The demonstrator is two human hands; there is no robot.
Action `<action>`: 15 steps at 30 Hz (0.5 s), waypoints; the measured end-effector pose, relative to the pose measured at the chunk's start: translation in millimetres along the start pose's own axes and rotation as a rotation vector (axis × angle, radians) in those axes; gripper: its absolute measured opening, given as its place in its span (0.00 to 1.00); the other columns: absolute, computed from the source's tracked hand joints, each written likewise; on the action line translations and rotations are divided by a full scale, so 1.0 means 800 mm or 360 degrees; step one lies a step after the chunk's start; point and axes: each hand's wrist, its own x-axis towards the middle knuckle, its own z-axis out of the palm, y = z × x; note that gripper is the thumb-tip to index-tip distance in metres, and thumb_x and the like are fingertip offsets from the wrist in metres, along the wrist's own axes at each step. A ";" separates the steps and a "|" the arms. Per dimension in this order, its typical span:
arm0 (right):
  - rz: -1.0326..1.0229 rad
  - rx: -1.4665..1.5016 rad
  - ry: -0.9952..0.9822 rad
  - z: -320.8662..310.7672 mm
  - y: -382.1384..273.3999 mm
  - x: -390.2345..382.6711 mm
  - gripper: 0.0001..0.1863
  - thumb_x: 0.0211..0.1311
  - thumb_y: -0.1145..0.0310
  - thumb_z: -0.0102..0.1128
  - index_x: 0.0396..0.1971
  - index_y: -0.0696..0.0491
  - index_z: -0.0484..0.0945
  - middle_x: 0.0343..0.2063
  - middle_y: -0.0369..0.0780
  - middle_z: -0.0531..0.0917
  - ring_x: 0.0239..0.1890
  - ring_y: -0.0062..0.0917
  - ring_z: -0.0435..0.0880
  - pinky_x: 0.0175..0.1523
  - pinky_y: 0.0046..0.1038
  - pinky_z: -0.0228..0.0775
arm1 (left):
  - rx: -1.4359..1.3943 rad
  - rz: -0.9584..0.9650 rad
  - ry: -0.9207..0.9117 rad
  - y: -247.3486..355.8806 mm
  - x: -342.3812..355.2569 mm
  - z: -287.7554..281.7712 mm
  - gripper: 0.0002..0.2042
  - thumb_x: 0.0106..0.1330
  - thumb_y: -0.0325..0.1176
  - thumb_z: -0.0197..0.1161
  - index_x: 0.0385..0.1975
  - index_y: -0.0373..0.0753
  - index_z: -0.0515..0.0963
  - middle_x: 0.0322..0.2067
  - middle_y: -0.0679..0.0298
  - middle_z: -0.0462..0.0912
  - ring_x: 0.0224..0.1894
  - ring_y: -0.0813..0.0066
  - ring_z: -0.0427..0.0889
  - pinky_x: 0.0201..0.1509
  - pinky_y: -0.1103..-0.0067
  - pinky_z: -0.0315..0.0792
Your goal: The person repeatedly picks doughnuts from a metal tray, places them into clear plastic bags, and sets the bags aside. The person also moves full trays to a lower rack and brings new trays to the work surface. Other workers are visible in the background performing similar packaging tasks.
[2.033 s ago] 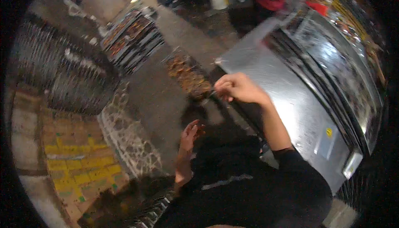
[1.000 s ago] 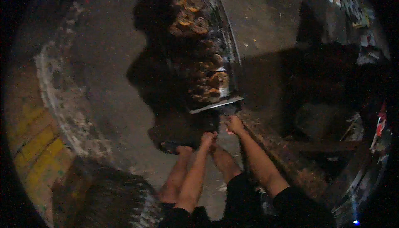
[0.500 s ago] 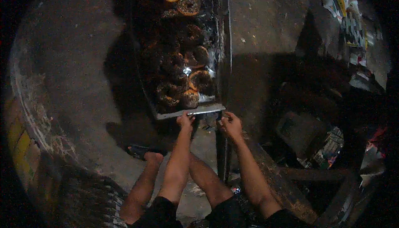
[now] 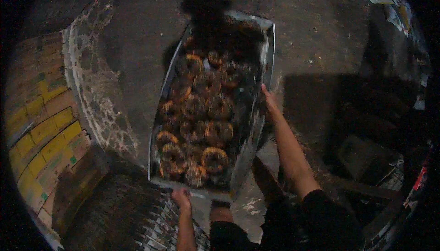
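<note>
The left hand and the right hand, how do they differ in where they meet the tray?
The left hand is at the tray's near end; the right hand is partway along its right side. The left hand sits lower in the view, the right hand higher. Behind the right hand a black sleeve shows; behind the left, only bare forearm. Both hands are bare.

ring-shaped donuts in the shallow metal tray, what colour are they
The donuts look dark brown on top with golden-orange edges; best seen in the head view.
</note>
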 end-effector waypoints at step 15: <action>-0.0227 -0.0602 -0.0530 -0.014 0.185 -0.047 0.10 0.41 0.62 0.56 0.14 0.54 0.77 0.16 0.43 0.75 0.19 0.33 0.74 0.28 0.35 0.65 | 0.0603 0.0073 0.0324 -0.038 -0.034 -0.140 0.09 0.56 0.34 0.53 0.27 0.35 0.65 0.23 0.61 0.68 0.21 0.71 0.68 0.30 0.71 0.67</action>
